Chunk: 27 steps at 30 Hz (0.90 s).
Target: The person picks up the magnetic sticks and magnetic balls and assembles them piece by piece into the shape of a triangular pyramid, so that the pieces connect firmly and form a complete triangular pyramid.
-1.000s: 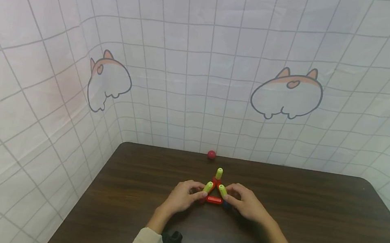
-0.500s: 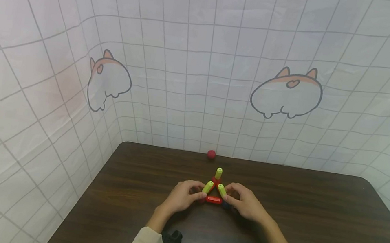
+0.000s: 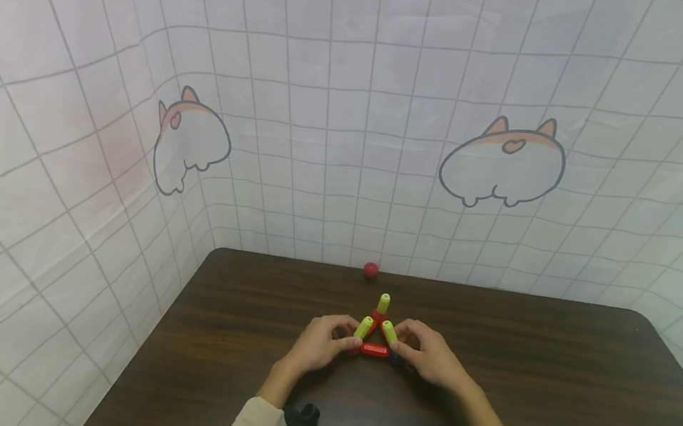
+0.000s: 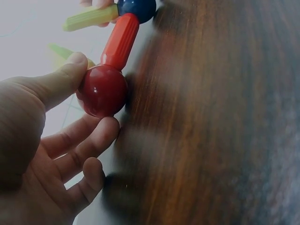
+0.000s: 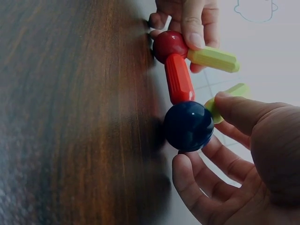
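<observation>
A triangle of red sticks and balls lies on the dark table, and three yellow-green sticks rise from its corners. In the head view, my left hand [image 3: 318, 343] pinches the left yellow-green stick [image 3: 363, 327] at its lower end, by a red ball [image 4: 102, 91]. My right hand [image 3: 433, 356] pinches the right yellow-green stick [image 3: 389, 332] just above a blue ball [image 5: 188, 126]. Between those balls runs a red stick [image 3: 375, 350]. The far yellow-green stick [image 3: 384, 303] stands untouched on another red ball [image 3: 378, 316]. Both held sticks lean inward at the top.
A loose red ball [image 3: 371, 270] sits at the table's back edge. Behind the brown table [image 3: 520, 380] hangs a white gridded curtain [image 3: 340, 126] with animal drawings. Black wrist devices [image 3: 302, 422] are worn near both cuffs.
The right yellow-green stick's top has shifted very slightly left, inward. Both hands stay in nearly the same place and keep their hold.
</observation>
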Tool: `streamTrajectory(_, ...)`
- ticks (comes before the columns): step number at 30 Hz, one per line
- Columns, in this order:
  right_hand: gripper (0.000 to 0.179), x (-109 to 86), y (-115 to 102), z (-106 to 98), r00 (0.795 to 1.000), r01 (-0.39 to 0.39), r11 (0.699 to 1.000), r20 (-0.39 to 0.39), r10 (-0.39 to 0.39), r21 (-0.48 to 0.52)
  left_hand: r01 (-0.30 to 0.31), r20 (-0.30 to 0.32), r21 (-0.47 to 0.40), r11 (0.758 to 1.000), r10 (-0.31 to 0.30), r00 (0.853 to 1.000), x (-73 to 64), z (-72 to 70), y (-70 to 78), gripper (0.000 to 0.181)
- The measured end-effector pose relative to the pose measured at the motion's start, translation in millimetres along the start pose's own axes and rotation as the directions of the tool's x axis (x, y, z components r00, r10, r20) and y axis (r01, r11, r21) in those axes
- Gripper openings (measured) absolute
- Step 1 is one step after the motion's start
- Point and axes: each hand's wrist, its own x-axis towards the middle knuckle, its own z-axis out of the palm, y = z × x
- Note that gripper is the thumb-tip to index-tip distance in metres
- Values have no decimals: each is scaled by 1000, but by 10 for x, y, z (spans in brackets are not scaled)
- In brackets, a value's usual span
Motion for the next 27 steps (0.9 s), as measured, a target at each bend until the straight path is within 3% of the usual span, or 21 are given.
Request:
streamTrajectory(21, 15, 2, 6, -9, 1000, -10, 1000, 26, 9, 13, 1, 16, 0, 1000, -1, 1000, -6, -8, -18, 25)
streamTrajectory(27, 22, -10, 28, -58, 995, -16, 999, 96, 14, 27, 17, 30, -31, 999, -16, 999, -16, -60, -17, 26)
